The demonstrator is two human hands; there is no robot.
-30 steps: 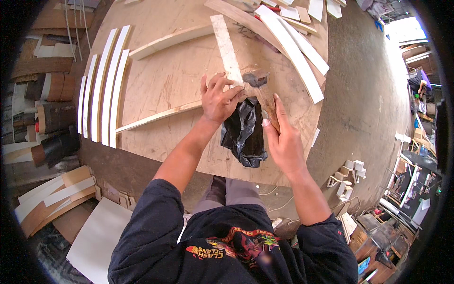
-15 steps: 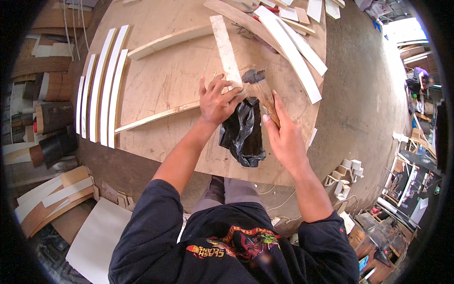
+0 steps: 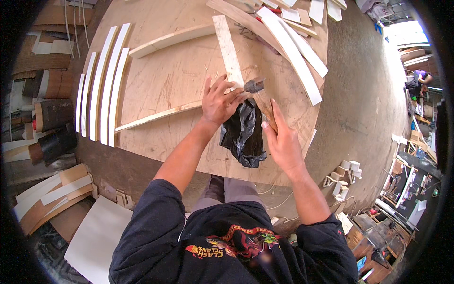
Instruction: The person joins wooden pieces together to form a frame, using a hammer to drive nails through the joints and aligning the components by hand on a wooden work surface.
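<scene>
My right hand (image 3: 284,144) is closed around the wooden handle of a hammer (image 3: 266,110). The hammer's dark metal head is right at the fingertips of my left hand (image 3: 218,103). That hand is at the near end of a pale wooden board (image 3: 227,49), thumb and forefinger pinched there and the other fingers raised. Whatever is in the pinch is too small to make out. A narrow wood strip (image 3: 163,115) runs leftward from beneath my left hand; a second plank (image 3: 172,40) lies farther off. Just below the hands sits a crumpled black plastic bag (image 3: 243,130).
Several white-faced strips (image 3: 112,90) stand along the plywood tabletop's (image 3: 189,156) left side. Curved white pieces (image 3: 293,57) and offcuts crowd its far right. Stacked boards (image 3: 56,194) fill the floor at left. Another person (image 3: 418,80) is at the far right.
The hammer head has come down and nearer to me, to my left fingertips. My left hand stays at the board's end.
</scene>
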